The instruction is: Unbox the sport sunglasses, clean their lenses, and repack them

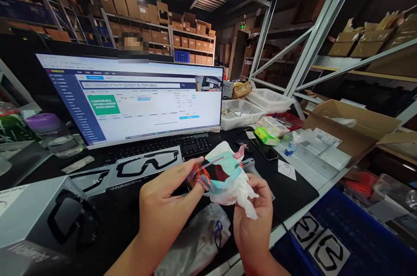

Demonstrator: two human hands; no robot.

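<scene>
My left hand (169, 191) pinches one end of a pair of wraparound sunglasses (223, 172) with a shiny red and pale-blue lens, held over the desk. At the other end, my right hand (256, 219) is closed on a crumpled white tissue (246, 200), which bunches against the lens. A grey drawstring pouch (192, 241) with a blue cord lies below both hands. Left of them are grey boxes (42, 211) printed with a black sunglasses frame, and another flat box (146, 167) marked "Wakening".
A monitor (140, 106) and keyboard (198, 143) stand behind my hands. To the right are a phone (264, 149), a green wipes pack (265, 136), white baskets (243, 113) and an open carton (352, 119). A blue crate (361, 241) sits lower right. A lidded jar (54, 133) is at left.
</scene>
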